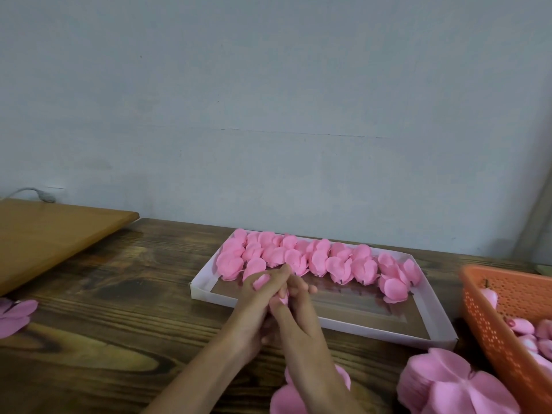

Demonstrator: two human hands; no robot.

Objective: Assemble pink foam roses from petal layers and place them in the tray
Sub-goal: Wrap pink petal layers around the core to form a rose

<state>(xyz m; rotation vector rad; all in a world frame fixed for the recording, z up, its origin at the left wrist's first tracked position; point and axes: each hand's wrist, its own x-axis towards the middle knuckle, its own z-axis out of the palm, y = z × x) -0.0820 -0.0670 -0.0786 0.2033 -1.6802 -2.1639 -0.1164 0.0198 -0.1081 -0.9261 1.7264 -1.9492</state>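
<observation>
Our left hand (255,297) and right hand (300,307) pinch one foam rose (260,281) together; it looks light, soft and easily crushed, so we should hold its base gently.

You are working at a dark wooden table (119,294). At twelve o'clock a white tray (206,289) is sitting on it, and at three o'clock an orange basket (490,324) is standing just beside the tray. Stacked pink petal layers (448,383) are lying at five o'clock, another petal layer (286,395) at six, more petals (15,315) at nine, while a lighter wooden board (44,234) is overlapping the table at ten
</observation>
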